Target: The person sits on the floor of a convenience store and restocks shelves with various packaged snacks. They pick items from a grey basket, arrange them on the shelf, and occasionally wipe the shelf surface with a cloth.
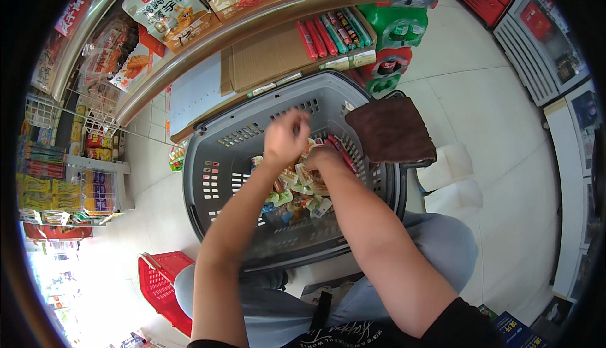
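Observation:
A grey plastic shopping basket (203, 158) stands before my knees. Small wrapped snack packets (303, 177) lie in its bottom, with red-wrapped sausages (344, 153) along the right side. Over the packets, my left hand (285, 136) is raised with its fingers curled; I cannot see whether anything is in them. My right hand (324, 157) reaches down among the packets beside the red sausages, its fingertips hidden. A brown cloth (392, 130) hangs over the basket's right rim.
Beyond the basket, a shelf carries a flattened cardboard sheet (270, 54) and a row of wrapped sausages (334, 33). Snack bags (170, 9) fill the shelf above. Shrink-wrapped bottles (397, 26) stand at its right end. A red basket (163, 281) sits at lower left.

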The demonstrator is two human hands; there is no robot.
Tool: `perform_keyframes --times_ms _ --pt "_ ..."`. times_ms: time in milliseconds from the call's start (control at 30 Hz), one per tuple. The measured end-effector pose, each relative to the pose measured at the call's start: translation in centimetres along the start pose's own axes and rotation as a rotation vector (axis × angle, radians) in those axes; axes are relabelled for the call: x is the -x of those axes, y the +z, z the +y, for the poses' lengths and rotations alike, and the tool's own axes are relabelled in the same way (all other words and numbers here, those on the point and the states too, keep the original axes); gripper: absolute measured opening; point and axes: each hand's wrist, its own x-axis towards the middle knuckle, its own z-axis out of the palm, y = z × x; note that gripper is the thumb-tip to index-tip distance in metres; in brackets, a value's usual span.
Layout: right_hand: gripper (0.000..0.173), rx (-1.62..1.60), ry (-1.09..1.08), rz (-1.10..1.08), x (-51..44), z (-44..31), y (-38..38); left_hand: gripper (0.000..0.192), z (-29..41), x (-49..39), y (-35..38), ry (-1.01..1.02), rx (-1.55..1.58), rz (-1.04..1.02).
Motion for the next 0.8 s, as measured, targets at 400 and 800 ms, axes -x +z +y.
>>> perform_keyframes --times_ms 400,800 --pt "0.08 -0.21 0.218 0.239 -4.9 4.6 3.0 0.031 -8.0 10.7 5.0 -0.124 -0.303 -0.886" --pt "0.06 -0.308 0.09 -0.036 -7.6 6.2 4.2 0.04 -6.8 10.8 5.0 -0.186 -0.307 -0.91"
